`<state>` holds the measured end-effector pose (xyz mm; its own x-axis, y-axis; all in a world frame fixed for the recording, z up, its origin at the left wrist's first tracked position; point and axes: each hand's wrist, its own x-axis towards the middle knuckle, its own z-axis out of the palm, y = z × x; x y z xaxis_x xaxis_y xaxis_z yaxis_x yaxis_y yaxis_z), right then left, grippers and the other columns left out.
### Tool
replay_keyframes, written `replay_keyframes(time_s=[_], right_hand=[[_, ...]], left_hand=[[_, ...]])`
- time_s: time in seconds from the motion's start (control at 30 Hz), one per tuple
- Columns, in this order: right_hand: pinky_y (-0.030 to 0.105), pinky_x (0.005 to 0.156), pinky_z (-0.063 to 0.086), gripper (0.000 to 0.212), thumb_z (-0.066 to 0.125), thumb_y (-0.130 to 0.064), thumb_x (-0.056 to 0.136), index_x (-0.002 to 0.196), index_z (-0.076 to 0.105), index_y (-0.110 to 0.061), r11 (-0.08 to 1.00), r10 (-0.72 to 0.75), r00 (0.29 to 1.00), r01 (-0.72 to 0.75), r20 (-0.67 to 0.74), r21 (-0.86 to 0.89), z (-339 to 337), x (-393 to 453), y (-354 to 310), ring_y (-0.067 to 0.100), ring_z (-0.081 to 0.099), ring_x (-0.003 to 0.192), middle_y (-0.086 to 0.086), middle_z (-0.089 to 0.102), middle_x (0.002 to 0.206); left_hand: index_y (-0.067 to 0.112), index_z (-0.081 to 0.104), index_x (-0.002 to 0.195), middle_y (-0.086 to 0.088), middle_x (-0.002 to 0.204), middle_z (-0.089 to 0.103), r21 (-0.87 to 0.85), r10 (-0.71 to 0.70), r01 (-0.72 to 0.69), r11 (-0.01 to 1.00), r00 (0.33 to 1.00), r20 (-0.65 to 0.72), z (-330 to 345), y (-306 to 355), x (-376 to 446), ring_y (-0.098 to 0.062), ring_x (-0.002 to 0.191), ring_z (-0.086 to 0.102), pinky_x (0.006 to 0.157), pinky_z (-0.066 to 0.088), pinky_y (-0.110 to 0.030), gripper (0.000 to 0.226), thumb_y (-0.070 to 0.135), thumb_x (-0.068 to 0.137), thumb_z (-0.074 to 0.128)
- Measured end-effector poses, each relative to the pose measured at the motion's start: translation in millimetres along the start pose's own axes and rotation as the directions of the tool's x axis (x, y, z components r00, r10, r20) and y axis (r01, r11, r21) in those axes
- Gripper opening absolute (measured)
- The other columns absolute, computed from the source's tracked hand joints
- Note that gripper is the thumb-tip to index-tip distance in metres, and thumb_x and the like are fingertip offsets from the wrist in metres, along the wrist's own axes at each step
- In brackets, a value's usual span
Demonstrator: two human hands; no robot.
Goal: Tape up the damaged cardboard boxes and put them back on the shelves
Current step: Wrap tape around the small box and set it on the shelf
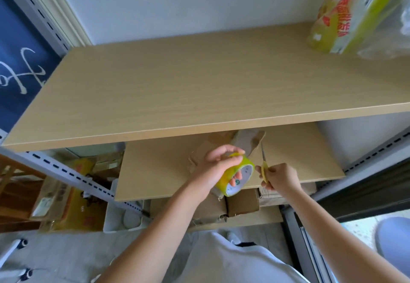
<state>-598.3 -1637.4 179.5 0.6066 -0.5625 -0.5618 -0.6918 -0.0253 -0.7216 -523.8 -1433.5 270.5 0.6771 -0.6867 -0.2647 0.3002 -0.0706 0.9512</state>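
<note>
My left hand [214,165] grips a roll of yellow-green tape [238,177] above the middle shelf board [155,171], fingers through its core. My right hand [280,177] holds yellow-handled scissors [264,165], blades pointing up and away, just right of the roll. A torn, flattened piece of brown cardboard [224,144] lies on the middle shelf behind my hands, partly hidden by the top shelf. Brown cardboard boxes [243,205] sit on the lower shelf beneath the board's front edge.
A wide wooden top shelf [199,83] spans the view, with a plastic-wrapped yellow-green package [352,14] at its right end. Grey slotted metal uprights [73,176] frame the rack. A yellow carton [66,198] and a white tray [124,218] stand low on the left.
</note>
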Motion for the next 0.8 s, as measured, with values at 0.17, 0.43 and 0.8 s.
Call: replay_keyframes(time_s=[0.17, 0.43, 0.8], right_hand=[[0.022, 0.053, 0.057, 0.018, 0.057, 0.0, 0.094, 0.078, 0.064, -0.005, 0.991, -0.041, 0.988, 0.059, 0.146, -0.122, 9, -24, -7, 0.013, 0.072, 0.057, 0.007, 0.072, 0.063], [0.031, 0.053, 0.056, 0.017, 0.054, -0.015, 0.097, 0.085, 0.06, -0.003, 0.917, -0.167, 0.963, 0.072, -0.214, -0.391, -14, -17, 12, 0.018, 0.07, 0.059, 0.009, 0.072, 0.066], [0.034, 0.058, 0.054, 0.076, 0.04, 0.012, 0.088, 0.154, 0.027, -0.023, 0.778, -0.17, 0.956, -0.018, -0.238, -0.628, -38, 37, 8, 0.027, 0.065, 0.072, 0.017, 0.068, 0.105]], left_hand=[[0.003, 0.058, 0.111, -0.016, 0.092, 0.075, 0.086, -0.077, 0.063, 0.994, 0.982, 0.171, 20, -1, 6, -0.018, 0.058, 0.066, 0.05, 0.053, -0.025, 0.015, 0.009, 0.098, 0.06], [0.006, 0.056, 0.11, -0.016, 0.1, 0.076, 0.086, -0.095, 0.083, 0.993, 0.986, 0.14, 19, -4, 5, -0.021, 0.062, 0.066, 0.052, 0.055, -0.028, 0.016, 0.015, 0.098, 0.061], [0.003, 0.053, 0.116, -0.002, 0.086, 0.076, 0.05, -0.114, 0.109, 0.993, 0.987, 0.117, 13, -2, -23, -0.014, 0.069, 0.069, 0.052, 0.053, -0.023, 0.018, 0.001, 0.101, 0.043]])
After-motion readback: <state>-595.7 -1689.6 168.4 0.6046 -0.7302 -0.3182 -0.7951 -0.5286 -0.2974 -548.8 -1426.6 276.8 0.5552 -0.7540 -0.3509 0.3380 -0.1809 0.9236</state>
